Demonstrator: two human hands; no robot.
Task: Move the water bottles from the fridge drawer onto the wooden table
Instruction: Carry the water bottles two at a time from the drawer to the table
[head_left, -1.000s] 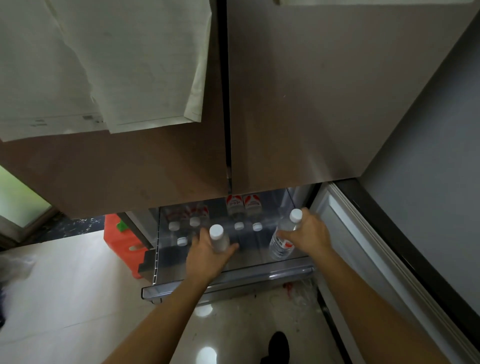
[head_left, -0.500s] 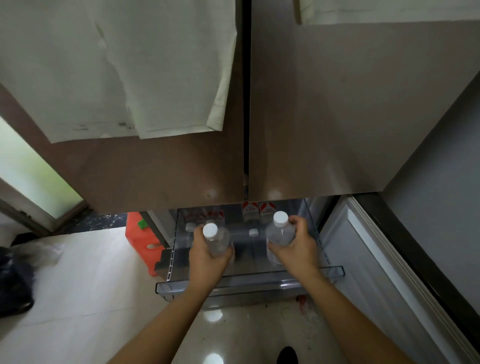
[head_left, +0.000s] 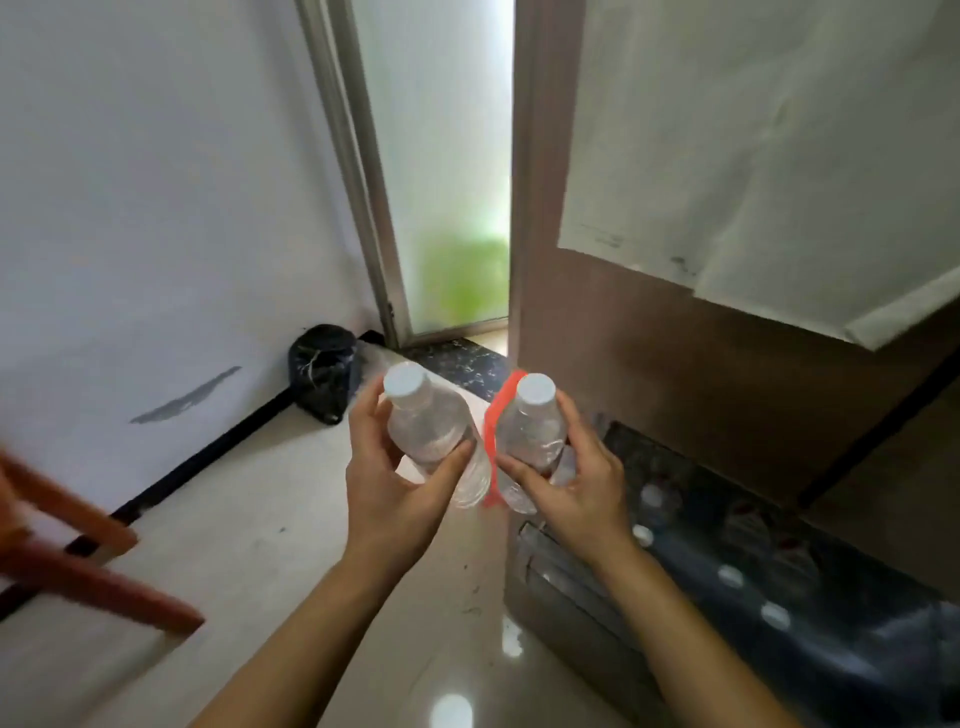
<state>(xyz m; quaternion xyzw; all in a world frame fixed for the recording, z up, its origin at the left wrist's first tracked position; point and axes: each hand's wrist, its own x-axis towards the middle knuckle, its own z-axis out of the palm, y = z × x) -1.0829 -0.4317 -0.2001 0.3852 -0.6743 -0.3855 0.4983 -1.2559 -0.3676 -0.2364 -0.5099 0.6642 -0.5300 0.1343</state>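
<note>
left hand (head_left: 395, 486) curled round a clear water bottle (head_left: 427, 428), white cap up, above the pale floor (head_left: 249, 519), right hand (head_left: 579, 486) gripped a second bottle (head_left: 531, 434) just beside it, open fridge drawer (head_left: 566, 582) at right held more capped bottles (head_left: 730, 576), black bag (head_left: 324, 371) by the far wall (head_left: 130, 208)

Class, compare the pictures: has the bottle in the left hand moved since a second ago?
Yes. The bottle in the left hand has come out of the fridge drawer, to its left, over the floor.
</note>
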